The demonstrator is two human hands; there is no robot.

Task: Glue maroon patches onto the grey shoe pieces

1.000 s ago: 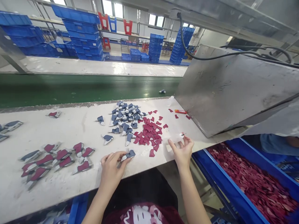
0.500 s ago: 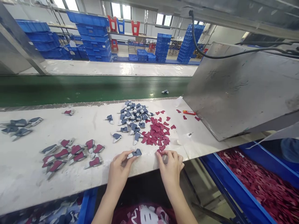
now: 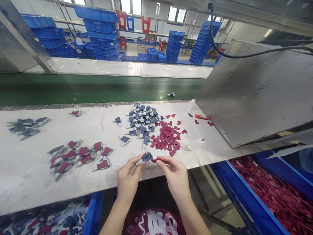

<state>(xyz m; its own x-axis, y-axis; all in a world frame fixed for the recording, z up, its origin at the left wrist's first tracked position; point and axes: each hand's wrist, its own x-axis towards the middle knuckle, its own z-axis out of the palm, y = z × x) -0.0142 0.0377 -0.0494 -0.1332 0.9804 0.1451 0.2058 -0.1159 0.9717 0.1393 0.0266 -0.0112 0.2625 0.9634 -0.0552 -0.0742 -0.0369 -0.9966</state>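
Between thumb and fingers, my left hand [image 3: 129, 171] pinches a small blue-and-white plastic part [image 3: 147, 157] above the front of the white table [image 3: 80, 186]. My right hand [image 3: 172, 169] is closed on a flat maroon plastic piece [image 3: 154, 160], held just right of the blue part; a small gap shows between them. Behind my hands lie a heap of blue-and-white parts [image 3: 143, 116] and a heap of maroon pieces [image 3: 167, 137]. To the left is a group of parts with maroon faces [image 3: 80, 155], and farther left a few blue-grey ones [image 3: 25, 124].
A green belt [image 3: 97, 88] runs behind the table with one part [image 3: 171, 94] on it. A metal panel [image 3: 256, 94] slants at right, near an orange-red tube [image 3: 201, 117]. Blue bins hold maroon pieces [image 3: 276, 192] at lower right and mixed parts [image 3: 46, 218] at lower left.
My right hand has picked up a maroon piece from the heap's near edge and brought it left, close to the blue part in my left hand. The view has shifted slightly.
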